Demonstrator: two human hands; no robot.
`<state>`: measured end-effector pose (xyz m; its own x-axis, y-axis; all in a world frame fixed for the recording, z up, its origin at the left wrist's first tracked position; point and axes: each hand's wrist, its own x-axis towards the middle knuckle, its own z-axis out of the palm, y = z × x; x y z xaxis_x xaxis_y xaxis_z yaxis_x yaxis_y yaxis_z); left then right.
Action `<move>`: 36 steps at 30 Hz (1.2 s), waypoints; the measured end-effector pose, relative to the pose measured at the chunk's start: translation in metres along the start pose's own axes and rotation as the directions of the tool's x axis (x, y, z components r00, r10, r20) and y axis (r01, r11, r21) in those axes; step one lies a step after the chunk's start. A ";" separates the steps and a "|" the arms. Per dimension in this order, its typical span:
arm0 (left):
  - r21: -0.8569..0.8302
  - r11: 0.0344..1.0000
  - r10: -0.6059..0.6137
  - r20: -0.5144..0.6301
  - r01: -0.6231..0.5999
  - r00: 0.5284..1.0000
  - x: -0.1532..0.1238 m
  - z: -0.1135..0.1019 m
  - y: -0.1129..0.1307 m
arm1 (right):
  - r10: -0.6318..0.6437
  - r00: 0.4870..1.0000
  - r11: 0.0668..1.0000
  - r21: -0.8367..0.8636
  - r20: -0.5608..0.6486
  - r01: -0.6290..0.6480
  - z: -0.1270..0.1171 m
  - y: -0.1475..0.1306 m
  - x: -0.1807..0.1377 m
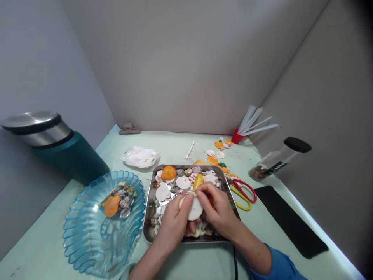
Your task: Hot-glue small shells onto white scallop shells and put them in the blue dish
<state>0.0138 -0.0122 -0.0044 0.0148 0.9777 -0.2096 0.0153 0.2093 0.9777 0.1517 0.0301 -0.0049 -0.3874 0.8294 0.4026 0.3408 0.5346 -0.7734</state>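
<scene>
Between my two hands is a pale, round scallop shell (196,209), held above a metal tray (148,229). My left hand (177,216) is closed on its left side, thumb lying over the upper edge. The fingertips of my right hand (218,208) are pinched at the shell's top right edge; any small piece between them is hidden. Beneath my hands the tray holds many shells, among them an orange scallop shell (168,173) and a flat white one (162,192). A yellow object (198,181) shows just beyond my fingers, partly hidden.
Left stand a blue fluted dish (84,217) holding shells and a teal bottle (70,155). Scissors (247,194), a black slab (291,221), a jar (279,159) and a red cup (237,137) of white sticks are right. A crumpled white bag (140,156) lies behind; a black cable (235,260) runs in front.
</scene>
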 end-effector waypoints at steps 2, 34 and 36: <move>-0.059 0.998 -0.019 0.010 0.019 1.000 0.000 0.000 0.001 | -0.040 0.999 0.999 0.005 -0.021 0.040 0.000 0.000 0.000; 0.059 0.998 0.024 -0.088 -0.019 0.996 0.001 -0.002 -0.005 | -0.198 0.979 0.974 0.118 0.045 0.192 -0.001 -0.001 0.005; 0.053 0.998 0.025 -0.087 -0.021 0.996 0.001 -0.002 -0.005 | -0.192 0.980 0.977 0.109 0.054 0.186 -0.001 -0.003 0.005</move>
<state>0.0118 -0.0118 -0.0096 -0.0717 0.9805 -0.1832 0.0677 0.1880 0.9798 0.1498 0.0331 -0.0004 -0.4912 0.7012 0.5169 0.1679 0.6584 -0.7337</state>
